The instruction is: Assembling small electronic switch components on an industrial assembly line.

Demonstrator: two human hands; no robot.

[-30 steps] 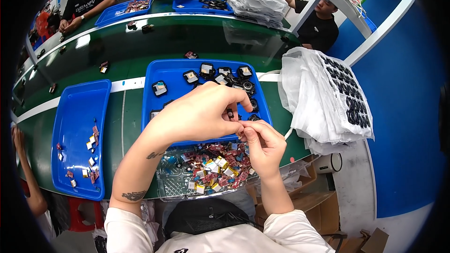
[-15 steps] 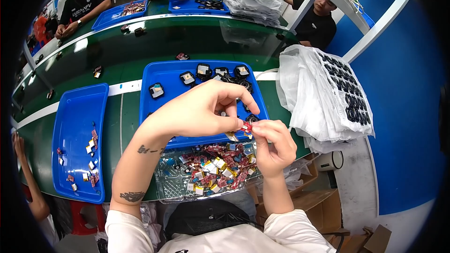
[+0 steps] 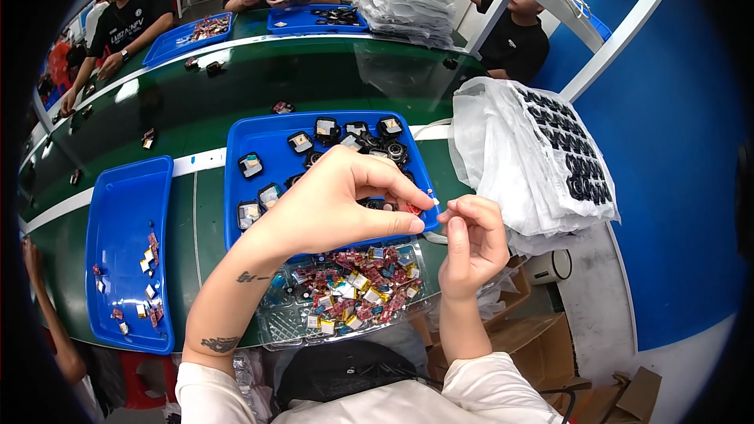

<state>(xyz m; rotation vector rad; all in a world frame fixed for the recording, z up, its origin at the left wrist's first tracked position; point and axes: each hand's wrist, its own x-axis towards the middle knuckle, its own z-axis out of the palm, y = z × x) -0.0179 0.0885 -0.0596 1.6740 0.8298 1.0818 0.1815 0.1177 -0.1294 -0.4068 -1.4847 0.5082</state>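
My left hand (image 3: 338,198) arches over the near edge of the middle blue tray (image 3: 267,127). Between its thumb and fingers is a small red circuit board (image 3: 414,209), mostly covered by the fingertips. Just to the right, my right hand (image 3: 475,247) is closed in a pinch, its fingertips slightly apart from the left ones; whatever they hold is too small to make out. Black round-cornered housings (image 3: 301,141) with pale inserts lie in the tray. Below my hands, a clear plastic tray (image 3: 287,331) holds a heap of red boards with silver-and-yellow battery cells (image 3: 360,283).
Another blue tray (image 3: 106,243) on the left holds a few boards and cells. White sheets with black parts (image 3: 503,133) are stacked at the right. Beyond the green conveyor belt (image 3: 228,90), co-workers sit with more trays. Cardboard boxes (image 3: 542,345) stand low at the right.
My right hand has drawn off to the right from the red board, which stays in my left hand. The whole view has shifted slightly. A co-worker at far left has reached toward the belt.
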